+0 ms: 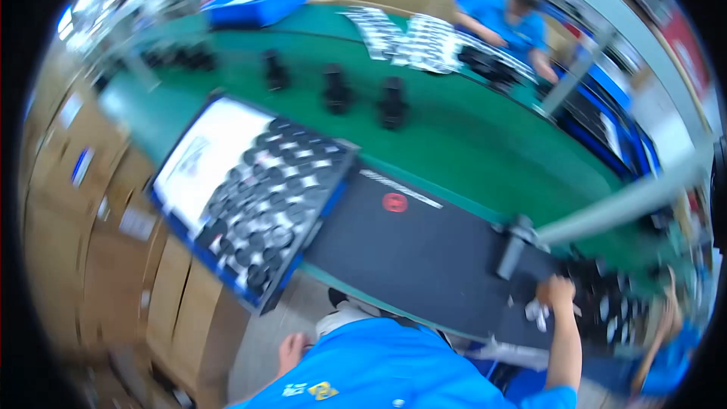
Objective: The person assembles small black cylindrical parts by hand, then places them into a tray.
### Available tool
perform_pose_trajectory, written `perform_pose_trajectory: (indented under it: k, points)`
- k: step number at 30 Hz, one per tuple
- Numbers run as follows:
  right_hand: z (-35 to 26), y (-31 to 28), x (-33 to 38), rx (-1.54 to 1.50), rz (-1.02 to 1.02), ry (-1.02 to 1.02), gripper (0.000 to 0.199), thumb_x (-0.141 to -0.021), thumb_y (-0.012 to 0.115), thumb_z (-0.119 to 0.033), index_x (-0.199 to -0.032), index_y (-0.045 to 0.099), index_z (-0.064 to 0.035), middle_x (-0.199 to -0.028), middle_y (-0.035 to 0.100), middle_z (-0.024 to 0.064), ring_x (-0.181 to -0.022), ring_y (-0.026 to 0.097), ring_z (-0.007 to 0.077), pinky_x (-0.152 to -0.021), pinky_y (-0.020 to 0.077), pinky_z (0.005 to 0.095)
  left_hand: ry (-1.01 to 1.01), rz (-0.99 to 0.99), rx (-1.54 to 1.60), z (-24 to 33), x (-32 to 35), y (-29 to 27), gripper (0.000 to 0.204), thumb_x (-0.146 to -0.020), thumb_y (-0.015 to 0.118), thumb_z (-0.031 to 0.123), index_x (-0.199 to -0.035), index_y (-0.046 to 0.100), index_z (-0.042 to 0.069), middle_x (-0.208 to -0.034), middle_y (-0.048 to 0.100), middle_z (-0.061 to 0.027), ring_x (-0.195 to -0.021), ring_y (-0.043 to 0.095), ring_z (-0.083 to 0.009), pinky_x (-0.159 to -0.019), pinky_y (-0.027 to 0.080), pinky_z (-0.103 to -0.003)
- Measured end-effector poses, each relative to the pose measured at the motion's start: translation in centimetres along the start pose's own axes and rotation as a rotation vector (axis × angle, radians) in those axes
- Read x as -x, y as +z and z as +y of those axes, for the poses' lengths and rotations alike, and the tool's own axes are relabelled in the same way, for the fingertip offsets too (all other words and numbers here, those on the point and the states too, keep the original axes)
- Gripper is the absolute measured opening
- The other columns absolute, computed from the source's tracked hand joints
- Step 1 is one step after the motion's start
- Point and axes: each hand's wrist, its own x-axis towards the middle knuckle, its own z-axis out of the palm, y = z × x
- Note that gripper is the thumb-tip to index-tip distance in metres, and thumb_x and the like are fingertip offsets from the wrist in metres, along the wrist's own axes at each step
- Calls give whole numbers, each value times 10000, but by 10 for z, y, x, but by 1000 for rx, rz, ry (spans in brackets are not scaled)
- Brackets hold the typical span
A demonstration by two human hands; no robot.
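My right hand (556, 291) is over the right end of a dark work mat (409, 250), its fingers curled closed. What they hold, if anything, is hidden. Right by it, crumpled white pieces (538, 315) lie on the mat. A grey cylindrical tool or fixture (512, 254) stands a little beyond that hand. Low beside my body is my left hand (293, 351), below the front edge of the bench and off the mat; blur hides how its fingers are set. A blue-edged tray (189, 159) of several round black parts sits to the left of the mat.
Three dark parts (335, 89) stand on the green bench (469, 136). A blue bin (261, 1) and white sheets (428, 42) lie along its far side. Cardboard boxes (106, 235) are stacked at left. A metal post (628, 201) slants at right. Two co-workers sit nearby.
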Motion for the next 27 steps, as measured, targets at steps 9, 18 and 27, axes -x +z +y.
perform_pose_trajectory:
  k: [9, 18, 27]
  points:
    - [-11, 72, -57, 276, -103, -51, 220, -761, 641, -239, -955, 660, -137, -945, 667, 65, -912, 611, 270, -783, 448, 382, 330, -144, 279, 113, 18, 35, 196, -910, 547, 144, -1048, 594, 13, -918, 631, -80, -802, 571, -122, -728, 472, -232]
    - [-62, -49, 13, 114, 20, -119, 493, -650, 753, -295, -1055, 608, -53, -1154, 588, 167, -1042, 561, 286, -856, 432, 403, 1144, 256, -376, 238, -165, 7, 276, -746, 648, 182, -974, 574, 45, -940, 500, -106, -863, 490, -263, -764, 418, -340]
    - [-85, -66, 71, -648, 209, -118, 591, -603, 778, -150, -1131, 570, 14, -1131, 590, 178, -1027, 559, 343, -895, 439, 389, 1063, 131, -1037, 298, -285, 41, 420, -649, 703, 292, -974, 605, 44, -1013, 453, -132, -920, 423, -297, -796, 371, -369]
